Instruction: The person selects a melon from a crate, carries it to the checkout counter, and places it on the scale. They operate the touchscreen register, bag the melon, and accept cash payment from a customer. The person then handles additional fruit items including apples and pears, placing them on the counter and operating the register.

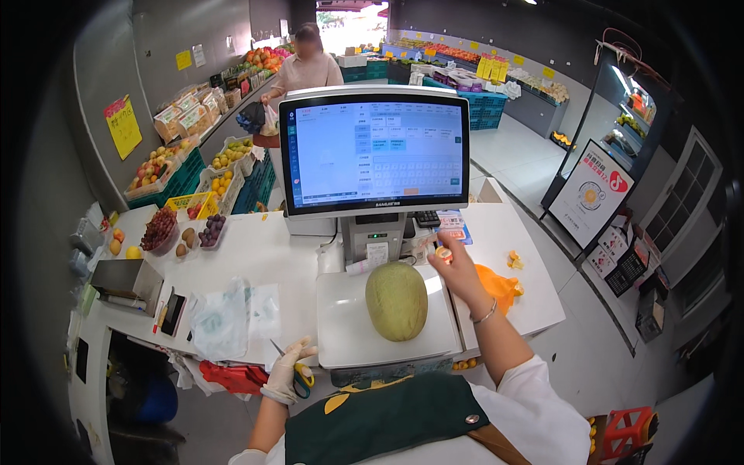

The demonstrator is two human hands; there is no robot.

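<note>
A netted green melon [397, 302] lies on the flat white plate of a weighing scale [343, 334]. Above it stands a lit touchscreen monitor [375, 154] with a receipt printer [375, 238] below. My bare right hand [456, 264] is raised right of the melon, thumb and forefinger bent around or in front of a small round orange-and-white roll; whether it grips this is unclear. My gloved left hand [290, 363] holds scissors [302, 375] with yellow-and-dark handles at the counter's front edge, blades pointing up and left. Clear plastic bags [221, 319] lie left of the scale.
Grapes [158, 229], kiwis and a metal box [128, 285] stand at the counter's left. An orange cloth or bag [497, 285] and peel pieces [514, 260] lie at the right. Red bags hang in front. A person [308, 70] holding bags stands beyond the monitor, beside fruit crates.
</note>
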